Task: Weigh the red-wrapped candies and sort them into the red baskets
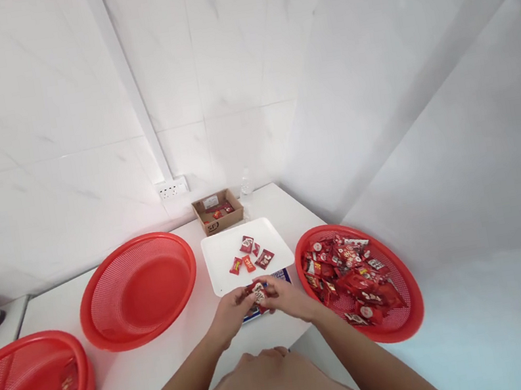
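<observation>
Between my left hand (pixel 233 313) and my right hand (pixel 283 294) is a small red candy packet (pixel 259 294) with pale lettering. Fingers of both hands are closed on its two sides, just in front of a white tray (pixel 218 272). Several small wrapped sweets lie on that tray, among them a dark red packet (pixel 264 259), another dark red packet (pixel 247 244) and a bright red sweet (pixel 249 263). Under my hands, partly covered, is a blue printed item (pixel 281 276) whose kind I cannot make out.
To the right, a red basket (pixel 414 302) holds many red packets. A second red basket (pixel 138 285) stands left of the tray; a third basket (pixel 81 358), lower left, contains a few packets. Behind the tray are a cardboard box (pixel 213 228) and a clear bottle (pixel 245 185).
</observation>
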`<state>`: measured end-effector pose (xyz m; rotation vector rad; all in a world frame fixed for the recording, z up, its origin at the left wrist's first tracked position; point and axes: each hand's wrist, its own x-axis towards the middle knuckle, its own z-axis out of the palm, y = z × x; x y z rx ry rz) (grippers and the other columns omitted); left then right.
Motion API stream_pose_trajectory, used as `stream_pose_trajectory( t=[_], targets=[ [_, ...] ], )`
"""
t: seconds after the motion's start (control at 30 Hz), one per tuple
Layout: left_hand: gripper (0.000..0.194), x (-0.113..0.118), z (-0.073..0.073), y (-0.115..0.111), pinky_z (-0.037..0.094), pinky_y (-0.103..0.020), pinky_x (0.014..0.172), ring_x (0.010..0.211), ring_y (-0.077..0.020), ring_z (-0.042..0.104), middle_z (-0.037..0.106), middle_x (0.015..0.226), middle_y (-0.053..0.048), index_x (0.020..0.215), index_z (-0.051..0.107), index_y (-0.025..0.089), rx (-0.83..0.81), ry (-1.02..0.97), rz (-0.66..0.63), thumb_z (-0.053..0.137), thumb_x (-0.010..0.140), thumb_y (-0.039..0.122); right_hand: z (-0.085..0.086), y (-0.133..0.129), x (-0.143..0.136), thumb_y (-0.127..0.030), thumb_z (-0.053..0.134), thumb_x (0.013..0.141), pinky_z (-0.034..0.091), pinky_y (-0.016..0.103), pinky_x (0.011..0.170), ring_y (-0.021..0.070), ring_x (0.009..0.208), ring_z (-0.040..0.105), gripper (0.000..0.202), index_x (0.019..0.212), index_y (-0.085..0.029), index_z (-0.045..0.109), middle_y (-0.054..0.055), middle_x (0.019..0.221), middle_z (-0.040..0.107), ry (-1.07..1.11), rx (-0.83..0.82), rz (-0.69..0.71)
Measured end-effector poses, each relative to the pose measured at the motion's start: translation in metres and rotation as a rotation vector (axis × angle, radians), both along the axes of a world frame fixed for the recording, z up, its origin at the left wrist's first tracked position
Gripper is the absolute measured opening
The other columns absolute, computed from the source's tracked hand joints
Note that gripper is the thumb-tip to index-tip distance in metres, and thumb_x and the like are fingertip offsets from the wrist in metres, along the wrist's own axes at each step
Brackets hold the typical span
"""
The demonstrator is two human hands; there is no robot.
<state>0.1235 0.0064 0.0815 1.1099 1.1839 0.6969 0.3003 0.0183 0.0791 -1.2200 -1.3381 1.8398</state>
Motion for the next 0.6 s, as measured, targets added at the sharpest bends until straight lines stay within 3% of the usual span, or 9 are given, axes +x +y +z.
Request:
stream_pose_trajectory(
  t=[0.1, 0.23, 0.47, 0.6],
  targets=[
    [0.035, 0.003, -0.006, -0.003, 0.045, -0.027, 0.069, 0.071, -0.0149, 0.06, 0.066, 0.075, -0.002, 0.081, 0.062, 0.016, -0.071, -0.048, 0.12, 0.065, 0.067, 0.048, -0.008, -0.005, -0.008, -0.04, 0.072, 0.064, 0.044, 0.025, 0.058, 0.014, 0.067, 0.059, 0.041, 0.097, -0.019, 0.059, 0.0, 0.075, 0.065, -0.086, -0.012, -0.038],
    [0.038, 0.0, -0.005, -0.003, 0.044, -0.025, 0.066, 0.061, -0.01, 0.055, 0.062, 0.068, 0.0, 0.077, 0.06, 0.015, -0.195, -0.24, 0.196, 0.072, 0.062, 0.047, -0.01, -0.004, -0.005, -0.047, 0.066, 0.069, 0.036, 0.022, 0.049, 0.0098, 0.054, 0.05, 0.03, 0.071, -0.018, 0.06, -0.003, 0.059, 0.059, -0.135, 0.075, -0.044],
    [0.032, -0.001, 0.024, 0.004, 0.044, -0.022, 0.063, 0.06, -0.0085, 0.054, 0.061, 0.067, -0.001, 0.074, 0.061, 0.014, -0.211, -0.361, 0.207, 0.072, 0.066, 0.043, 0.011, 0.003, -0.001, -0.049, 0.065, 0.072, 0.034, 0.022, 0.051, 0.009, 0.057, 0.049, 0.033, 0.077, -0.017, 0.061, -0.001, 0.067, 0.061, 0.059, 0.042, -0.013],
    [0.031, 0.0, 0.032, 0.002, 0.046, -0.024, 0.067, 0.064, -0.0097, 0.056, 0.063, 0.071, -0.001, 0.077, 0.061, 0.015, -0.152, -0.36, 0.186, 0.069, 0.07, 0.043, 0.02, 0.002, -0.002, -0.05, 0.063, 0.073, 0.033, 0.022, 0.053, 0.0084, 0.056, 0.046, 0.032, 0.075, -0.018, 0.059, -0.002, 0.066, 0.059, 0.049, 0.105, -0.04]
  ],
)
